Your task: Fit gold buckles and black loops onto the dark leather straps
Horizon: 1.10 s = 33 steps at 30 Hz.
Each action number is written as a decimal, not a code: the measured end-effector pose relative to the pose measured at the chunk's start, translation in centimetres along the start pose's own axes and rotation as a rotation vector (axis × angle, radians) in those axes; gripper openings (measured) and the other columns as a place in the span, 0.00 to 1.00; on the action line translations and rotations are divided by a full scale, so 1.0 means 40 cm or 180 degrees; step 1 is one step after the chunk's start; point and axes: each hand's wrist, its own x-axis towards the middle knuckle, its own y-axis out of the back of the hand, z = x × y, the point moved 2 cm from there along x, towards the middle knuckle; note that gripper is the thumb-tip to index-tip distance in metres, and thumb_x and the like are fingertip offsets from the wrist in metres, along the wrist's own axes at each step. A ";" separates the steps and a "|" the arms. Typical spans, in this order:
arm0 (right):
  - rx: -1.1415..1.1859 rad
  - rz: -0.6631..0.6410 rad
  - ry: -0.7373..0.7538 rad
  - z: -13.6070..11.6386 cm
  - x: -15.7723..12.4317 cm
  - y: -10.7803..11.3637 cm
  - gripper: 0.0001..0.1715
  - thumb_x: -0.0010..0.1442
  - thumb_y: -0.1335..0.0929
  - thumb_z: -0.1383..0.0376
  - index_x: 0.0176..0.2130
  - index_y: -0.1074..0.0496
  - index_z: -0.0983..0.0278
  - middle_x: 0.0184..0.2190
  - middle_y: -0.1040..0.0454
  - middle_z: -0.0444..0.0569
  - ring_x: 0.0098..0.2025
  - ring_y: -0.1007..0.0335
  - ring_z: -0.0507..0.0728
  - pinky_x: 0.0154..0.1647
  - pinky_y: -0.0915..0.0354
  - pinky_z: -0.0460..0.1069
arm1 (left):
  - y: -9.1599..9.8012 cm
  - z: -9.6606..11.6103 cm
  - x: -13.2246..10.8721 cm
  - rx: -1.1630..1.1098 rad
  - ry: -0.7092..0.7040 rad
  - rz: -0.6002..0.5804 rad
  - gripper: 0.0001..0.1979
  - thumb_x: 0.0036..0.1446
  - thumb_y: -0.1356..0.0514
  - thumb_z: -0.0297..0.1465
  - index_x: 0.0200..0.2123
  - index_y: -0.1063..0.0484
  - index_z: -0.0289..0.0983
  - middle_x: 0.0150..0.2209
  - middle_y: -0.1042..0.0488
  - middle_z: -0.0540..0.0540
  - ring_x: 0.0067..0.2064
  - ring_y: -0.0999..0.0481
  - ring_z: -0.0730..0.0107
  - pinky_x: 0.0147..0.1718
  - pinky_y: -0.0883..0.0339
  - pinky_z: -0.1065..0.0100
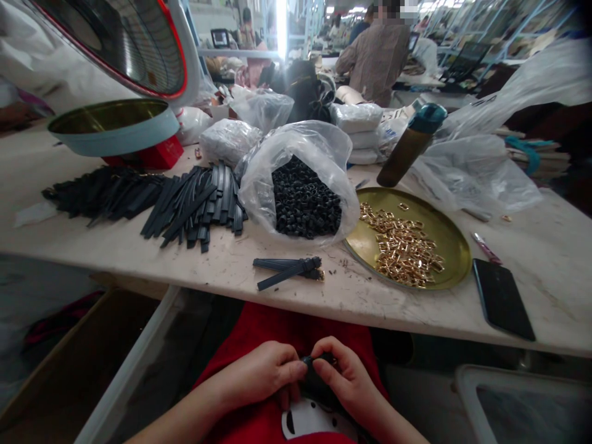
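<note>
Straps (197, 203) & loops (308, 206) are blk, buckles (407, 253) gold.

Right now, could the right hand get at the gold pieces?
Probably yes: the gold pieces lie uncovered in the round tray. The right hand, though, is busy with a dark piece and would have to rise past the table edge.

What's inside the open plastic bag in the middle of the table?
Inside the plastic bag is a heap of small black pieces, some shaped like rings. Only the top ones show; they cover whatever lies deeper, so the bottom can't be seen.
</note>
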 end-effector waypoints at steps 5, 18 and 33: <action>-0.0473 0.0074 0.0436 0.003 -0.004 -0.006 0.08 0.59 0.38 0.60 0.33 0.35 0.62 0.28 0.33 0.45 0.30 0.37 0.53 0.31 0.41 0.46 | -0.013 0.014 -0.011 0.0768 -0.0213 0.0169 0.15 0.56 0.53 0.38 0.27 0.33 0.36 0.21 0.32 0.52 0.20 0.36 0.76 0.19 0.44 0.76; -0.1347 -0.0005 0.0835 -0.035 0.009 0.017 0.12 0.63 0.43 0.63 0.43 0.35 0.59 0.39 0.29 0.50 0.41 0.33 0.57 0.43 0.39 0.50 | 0.015 0.032 -0.016 0.1730 -0.0576 0.0795 0.16 0.56 0.52 0.37 0.26 0.29 0.37 0.23 0.30 0.51 0.24 0.34 0.72 0.23 0.47 0.73; -0.1250 0.0662 0.1150 -0.089 0.114 0.079 0.11 0.63 0.42 0.63 0.45 0.36 0.58 0.38 0.28 0.49 0.41 0.32 0.58 0.42 0.36 0.51 | 0.094 0.171 0.021 0.2045 -0.1005 0.1000 0.09 0.53 0.47 0.33 0.30 0.28 0.38 0.30 0.25 0.48 0.32 0.29 0.65 0.29 0.43 0.70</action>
